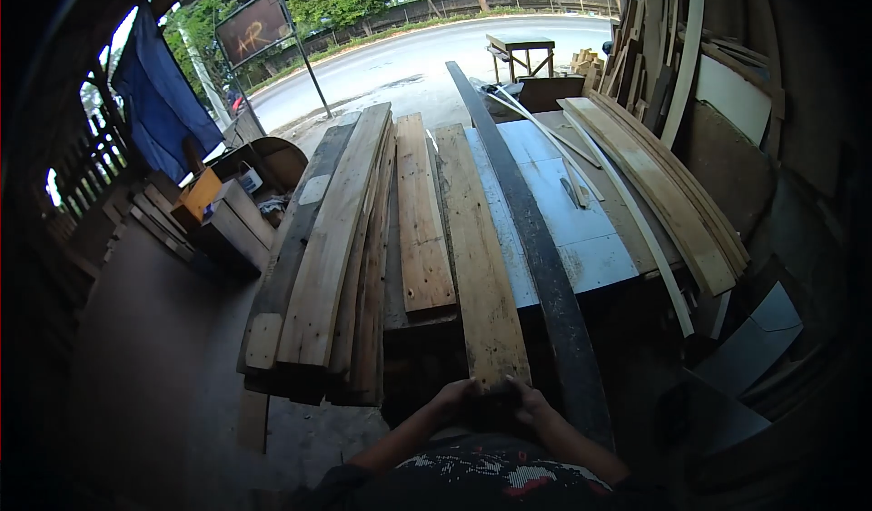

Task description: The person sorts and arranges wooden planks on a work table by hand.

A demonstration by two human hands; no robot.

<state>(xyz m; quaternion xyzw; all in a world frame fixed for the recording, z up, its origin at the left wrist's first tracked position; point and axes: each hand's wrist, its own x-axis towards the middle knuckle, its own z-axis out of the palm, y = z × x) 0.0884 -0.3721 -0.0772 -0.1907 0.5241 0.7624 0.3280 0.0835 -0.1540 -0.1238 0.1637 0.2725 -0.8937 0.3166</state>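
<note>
A long wooden plank (486, 257) stretches away from my body, its near end between my two hands. My left hand (452, 396) is closed on the left corner of that end, and my right hand (530, 402) grips the right corner. The fingers underneath are hidden. Just left of it lies a shorter plank (422, 229) with dark nail holes. A long dark beam (536, 238) runs close along the right side.
Stacked planks (331, 257) stand at the left. On the right, a pale blue sheet (563, 193) lies beside long boards (654, 184) and thin strips. More timber (672, 48) leans on the right wall. A small wooden table (520, 46) stands near the road (381, 57).
</note>
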